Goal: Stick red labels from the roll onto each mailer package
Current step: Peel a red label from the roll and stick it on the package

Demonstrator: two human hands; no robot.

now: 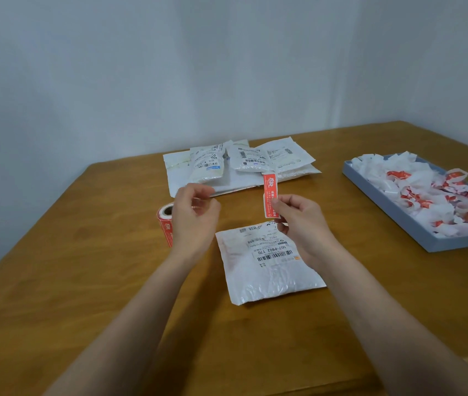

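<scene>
I am pinching the red label (270, 195) in my right hand (298, 221) at frame centre; my left hand (194, 215) is hanging loosely curled, holding nothing. Dangling free, the label risks curling onto my fingers or landing crooked on the mailer package (267, 264).

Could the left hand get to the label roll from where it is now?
Probably yes. The left hand hovers right beside the label roll, holds nothing that shows, and nothing stands between them on the table.

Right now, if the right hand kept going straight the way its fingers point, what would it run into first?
Probably the left hand. The right hand, pinching the red label, has its fingers aimed leftward across the gap above the table. Nothing shows between the two hands, though their relative depth is unclear.
</scene>
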